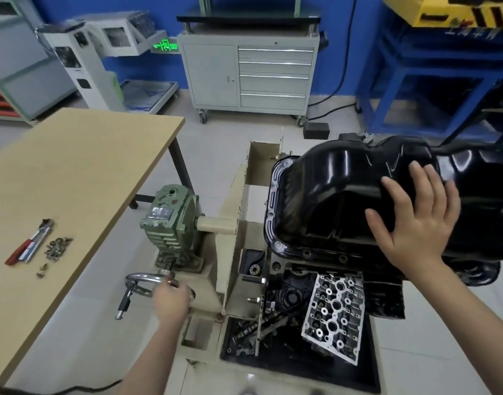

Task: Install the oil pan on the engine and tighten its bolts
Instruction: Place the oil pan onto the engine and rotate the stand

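The right hand (pixel 415 218), fingers spread flat, is steadying the pan (pixel 344 195) seated on the engine (pixel 290 266). The left hand (pixel 170 302), fingers curled, is gripping the crank (pixel 142 283), presumably to rotate the stand. Bolts (pixel 56 248) are waiting on the table (pixel 88 155).

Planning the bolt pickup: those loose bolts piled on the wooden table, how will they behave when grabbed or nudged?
The bolts look small and metallic, so probably rigid and light. They lie in a loose heap beside the red-handled tool, with a few strays apart, so a nudge would likely scatter them. Their round shapes suggest some may roll on the flat table.
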{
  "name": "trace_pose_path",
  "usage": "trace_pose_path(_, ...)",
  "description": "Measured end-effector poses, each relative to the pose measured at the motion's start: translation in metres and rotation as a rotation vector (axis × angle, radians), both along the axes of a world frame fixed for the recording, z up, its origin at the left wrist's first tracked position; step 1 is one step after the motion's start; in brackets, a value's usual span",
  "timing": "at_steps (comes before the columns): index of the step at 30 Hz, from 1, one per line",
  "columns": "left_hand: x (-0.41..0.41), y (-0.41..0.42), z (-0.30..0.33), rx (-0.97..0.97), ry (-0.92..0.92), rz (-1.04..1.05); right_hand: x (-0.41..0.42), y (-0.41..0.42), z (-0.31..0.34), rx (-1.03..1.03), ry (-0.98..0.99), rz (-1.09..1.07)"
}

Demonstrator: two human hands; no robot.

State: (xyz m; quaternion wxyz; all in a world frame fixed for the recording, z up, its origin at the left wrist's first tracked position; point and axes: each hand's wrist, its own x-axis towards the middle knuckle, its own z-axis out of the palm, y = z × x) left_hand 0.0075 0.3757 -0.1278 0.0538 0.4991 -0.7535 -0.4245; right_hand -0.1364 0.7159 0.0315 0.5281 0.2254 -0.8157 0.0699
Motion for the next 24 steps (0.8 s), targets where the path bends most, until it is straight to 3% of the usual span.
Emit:
trace_pose_path(4,0.023,-0.079,-0.015,-0.267,-0.238,0.102,0.000,-0.001,-0.001,0.002,0.010,-0.009)
trace_pose_path(6,0.028,-0.109,-0.022,-0.101,-0.337,0.077,0.000,-0.001,-0.001,0.004,-0.001,-0.010)
trace_pose_path(8,0.029,-0.124,-0.030,0.229,-0.221,0.029,0.001,-0.001,-0.001,-0.008,-0.013,-0.008)
trace_pose_path(10,0.031,-0.127,-0.030,0.384,-0.171,0.013,0.002,-0.002,-0.002,-0.011,-0.017,-0.022)
trace_pose_path(15,0.030,-0.119,-0.028,0.329,-0.162,0.093,0.003,-0.003,-0.001,-0.012,-0.025,-0.031)
trace_pose_path(19,0.029,-0.089,-0.019,0.291,-0.116,0.017,0.001,-0.004,0.000,-0.008,-0.041,-0.053)
trace_pose_path(24,0.029,-0.042,-0.014,0.039,-0.153,-0.128,-0.001,-0.004,0.001,0.001,-0.046,-0.065)
